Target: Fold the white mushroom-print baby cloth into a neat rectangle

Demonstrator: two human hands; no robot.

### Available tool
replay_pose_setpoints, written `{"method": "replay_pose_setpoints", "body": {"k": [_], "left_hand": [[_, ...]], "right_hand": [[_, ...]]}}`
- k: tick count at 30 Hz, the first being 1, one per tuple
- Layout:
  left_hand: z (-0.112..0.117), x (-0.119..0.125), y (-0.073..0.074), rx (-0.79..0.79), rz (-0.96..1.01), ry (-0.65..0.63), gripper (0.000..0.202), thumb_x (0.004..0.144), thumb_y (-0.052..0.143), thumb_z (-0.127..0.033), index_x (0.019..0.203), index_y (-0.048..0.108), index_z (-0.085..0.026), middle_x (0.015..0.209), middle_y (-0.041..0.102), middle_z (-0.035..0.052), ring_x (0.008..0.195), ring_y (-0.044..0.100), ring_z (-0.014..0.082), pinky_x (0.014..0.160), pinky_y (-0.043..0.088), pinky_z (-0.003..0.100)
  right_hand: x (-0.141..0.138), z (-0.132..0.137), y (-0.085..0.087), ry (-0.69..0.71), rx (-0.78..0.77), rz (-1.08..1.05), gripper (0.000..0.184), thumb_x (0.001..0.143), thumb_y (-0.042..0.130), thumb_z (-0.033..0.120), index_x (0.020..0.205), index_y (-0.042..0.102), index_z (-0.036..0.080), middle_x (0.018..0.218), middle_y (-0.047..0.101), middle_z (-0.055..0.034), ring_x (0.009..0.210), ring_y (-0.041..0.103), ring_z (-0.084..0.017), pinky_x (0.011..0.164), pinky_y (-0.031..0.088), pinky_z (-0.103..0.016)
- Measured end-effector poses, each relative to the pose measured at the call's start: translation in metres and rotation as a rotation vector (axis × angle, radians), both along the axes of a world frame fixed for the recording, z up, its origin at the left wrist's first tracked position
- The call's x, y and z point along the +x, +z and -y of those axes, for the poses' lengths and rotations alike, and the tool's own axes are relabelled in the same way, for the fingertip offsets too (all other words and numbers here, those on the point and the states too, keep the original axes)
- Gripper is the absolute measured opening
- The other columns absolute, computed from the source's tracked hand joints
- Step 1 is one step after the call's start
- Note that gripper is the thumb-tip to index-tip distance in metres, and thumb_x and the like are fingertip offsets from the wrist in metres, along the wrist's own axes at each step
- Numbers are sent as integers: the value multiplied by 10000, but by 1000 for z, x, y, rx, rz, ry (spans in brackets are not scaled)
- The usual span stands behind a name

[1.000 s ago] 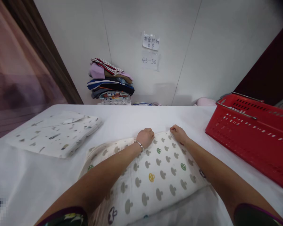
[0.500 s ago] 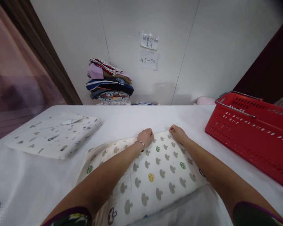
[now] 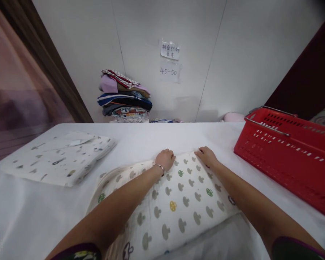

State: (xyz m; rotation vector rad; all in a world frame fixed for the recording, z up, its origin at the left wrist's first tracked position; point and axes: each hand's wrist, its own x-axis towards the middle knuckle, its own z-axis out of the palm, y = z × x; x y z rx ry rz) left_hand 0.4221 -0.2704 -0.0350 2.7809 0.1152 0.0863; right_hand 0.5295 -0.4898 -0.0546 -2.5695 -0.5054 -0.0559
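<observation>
A white cloth (image 3: 182, 196) printed with grey, green and yellow mushrooms lies folded in front of me, its left part loose and rumpled. At its far edge, my left hand (image 3: 165, 159), with a bracelet at the wrist, is closed on the fabric. My right hand (image 3: 206, 156) pinches the far right corner between thumb and fingers. Parts of the cloth's left side are covered by my left forearm. Off to the left lies another folded white cloth (image 3: 51, 159) with small scattered prints, apart from both hands.
On the right stands a red perforated basket (image 3: 284, 169) with metal handles. Beyond the white-covered table (image 3: 184, 135) is a stack of folded fabrics (image 3: 124, 95) against the wall. Two paper signs (image 3: 169, 59) hang there. A pinkish curtain (image 3: 18, 76) borders the left.
Both hands remain at the cloth's far edge. My right fingers have spread slightly along the corner. The whole view has shifted a little, and the cloth looks nearly the same.
</observation>
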Motion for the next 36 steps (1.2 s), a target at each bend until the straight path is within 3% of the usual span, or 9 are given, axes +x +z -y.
{"method": "replay_pose_setpoints", "body": {"k": [7, 11, 20, 24, 28, 32, 36], "left_hand": [[-3, 1, -6, -20, 50, -52, 169, 850, 434, -280, 836, 576, -189, 931, 597, 49, 900, 526, 174, 783, 418, 288], [-4, 2, -7, -26, 46, -63, 192, 852, 440, -321, 906, 576, -197, 955, 605, 48, 922, 526, 182, 798, 412, 300], [0, -1, 2, -49, 10, -53, 143, 845, 462, -301, 843, 550, -189, 961, 574, 49, 908, 536, 182, 740, 418, 292], [-2, -7, 6, -41, 32, -138, 88, 836, 476, -253, 860, 530, -188, 950, 569, 49, 904, 528, 172, 760, 413, 288], [-6, -12, 5, -4, 79, -275, 72, 836, 480, -248, 867, 518, -195, 913, 573, 45, 883, 527, 175, 766, 404, 296], [-8, -12, 1, 28, 89, -350, 62, 838, 475, -239, 874, 508, -201, 897, 580, 43, 876, 533, 182, 758, 398, 300], [-7, -11, 2, 64, 67, -359, 73, 843, 463, -245, 885, 505, -204, 915, 587, 42, 872, 537, 179, 748, 400, 294]], "right_hand": [[4, 0, -10, 3, 102, 24, 222, 748, 488, 377, 846, 585, 203, 862, 588, -25, 785, 544, -172, 704, 410, -273], [3, -1, -7, 15, 118, 51, 204, 742, 482, 357, 847, 580, 212, 901, 588, -26, 828, 531, -179, 737, 397, -290], [-8, -1, 11, 143, -32, 202, 153, 798, 463, 317, 746, 550, 202, 798, 568, -43, 816, 490, -188, 711, 363, -283], [-16, 8, 14, 173, 59, 125, 139, 792, 467, 317, 801, 562, 215, 812, 573, -23, 765, 512, -170, 693, 394, -273], [-30, 22, 13, 306, 155, 91, 155, 777, 498, 293, 895, 580, 234, 894, 598, -25, 829, 539, -176, 750, 426, -288], [-41, 31, 13, 447, 140, 121, 227, 782, 489, 235, 985, 589, 229, 967, 608, -50, 910, 545, -186, 839, 420, -320], [-43, 31, 14, 399, 195, 64, 227, 756, 507, 243, 960, 605, 227, 958, 620, -58, 902, 562, -196, 836, 434, -335]]}}
